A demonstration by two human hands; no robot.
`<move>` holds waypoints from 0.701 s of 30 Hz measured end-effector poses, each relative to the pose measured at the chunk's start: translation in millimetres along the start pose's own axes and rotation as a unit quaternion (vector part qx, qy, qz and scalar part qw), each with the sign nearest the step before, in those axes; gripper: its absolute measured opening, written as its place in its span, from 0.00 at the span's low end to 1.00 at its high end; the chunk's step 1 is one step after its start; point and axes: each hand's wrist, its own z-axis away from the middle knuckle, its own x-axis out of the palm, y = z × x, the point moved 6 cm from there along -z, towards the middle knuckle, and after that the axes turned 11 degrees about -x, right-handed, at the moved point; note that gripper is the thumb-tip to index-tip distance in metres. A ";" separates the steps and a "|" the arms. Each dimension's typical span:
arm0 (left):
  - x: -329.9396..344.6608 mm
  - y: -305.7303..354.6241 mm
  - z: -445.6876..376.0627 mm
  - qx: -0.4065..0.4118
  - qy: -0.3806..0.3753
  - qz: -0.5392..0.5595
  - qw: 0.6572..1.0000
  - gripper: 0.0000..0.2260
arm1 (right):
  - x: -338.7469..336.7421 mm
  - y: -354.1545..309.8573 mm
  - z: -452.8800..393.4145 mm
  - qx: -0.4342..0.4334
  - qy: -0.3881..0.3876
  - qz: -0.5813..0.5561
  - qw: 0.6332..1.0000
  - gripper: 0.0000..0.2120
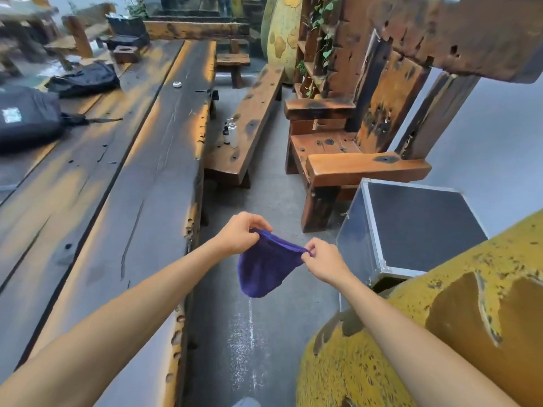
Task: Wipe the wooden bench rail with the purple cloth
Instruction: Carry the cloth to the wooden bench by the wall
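While the purple cloth [264,267] is held up in mid-air over the grey floor [258,333], it is pinched at both top corners: the left hand [238,235] grips the upper left edge with fingers curled over the fabric, and the right hand [321,261] nips the upper right corner between thumb and fingertips. Between the two grips the top edge is drawn fairly taut, and the rest of the cloth hangs below them in a rounded pouch. Relative to the cloth, the long dark wooden table [117,186] is seen to the left, close beside the left forearm. Beyond the cloth, a wooden bench [249,124] is seen running along the table, with two small pump bottles [230,133] stood on it. Beyond and to the right of the cloth, a heavy wooden chair [352,148] is placed, with a metal-edged case [411,230] just right of the cloth. No wood is touched by the cloth.
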 end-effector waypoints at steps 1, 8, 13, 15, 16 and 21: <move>-4.7 -1.6 -12.3 0.003 0.010 -0.008 1.000 0.21 | -7.0 -1.0 -10.0 -0.004 0.013 0.012 1.000 0.02; -38.6 -9.0 -113.7 0.022 0.065 -0.061 0.996 0.12 | -36.3 -13.4 -99.9 -0.075 0.105 0.009 0.992 0.06; -72.1 -12.7 -205.3 0.027 0.042 -0.019 0.999 0.07 | -57.3 -11.6 -179.6 -0.056 0.132 -0.094 0.985 0.09; -87.7 -9.1 -240.7 0.037 0.030 0.005 0.999 0.07 | -71.0 -16.0 -214.0 -0.055 0.147 -0.108 0.982 0.10; -96.2 -5.9 -258.0 0.043 0.026 0.014 0.999 0.07 | -79.1 -18.1 -230.4 -0.056 0.158 -0.112 0.980 0.10; -139.7 23.3 -336.5 0.094 0.033 -0.021 0.995 0.08 | -117.4 -27.7 -299.3 -0.074 0.221 -0.099 0.967 0.07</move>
